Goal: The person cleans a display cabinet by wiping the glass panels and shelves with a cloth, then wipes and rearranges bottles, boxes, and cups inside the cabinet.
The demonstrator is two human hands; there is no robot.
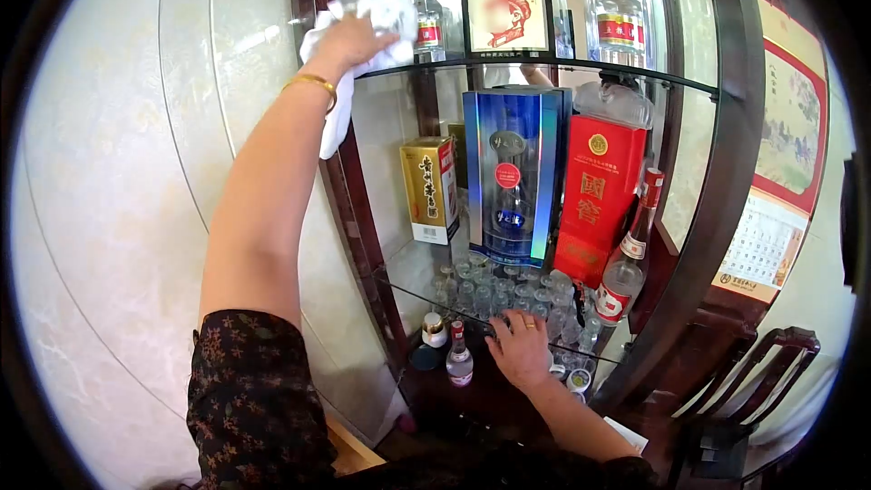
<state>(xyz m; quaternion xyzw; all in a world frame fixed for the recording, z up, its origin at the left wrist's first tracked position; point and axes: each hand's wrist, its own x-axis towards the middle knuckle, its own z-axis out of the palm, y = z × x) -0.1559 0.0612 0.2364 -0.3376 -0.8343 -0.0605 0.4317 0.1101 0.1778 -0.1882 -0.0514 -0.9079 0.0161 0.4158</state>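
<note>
Dark floral sleeve [259, 390], soft and loose, fills seven o'clock. At eleven, the left hand [347, 44] curls over a bunched, fluffy white cloth [390, 14] by the dark, polished post [363, 209]. Loose folds could catch the bottle [428, 27] in its clear case just beside, at twelve; a wide sideways sweep would cause that. Near centre, the gold box [426, 183] is crisp card, square-edged. At six, the small bottle [460, 363], round clear glass, could tip if the right forearm swung towards it. Small rounded glasses [504, 298] crowd between four and five; at five, the right hand [522, 349] lies spread near them, pinching nothing visible. Leaning hard there could jolt them. At three, the red box [594, 186] is tall, flat-faced; bumping it could topple the slim-necked tall bottle [626, 254] beside it.
</note>
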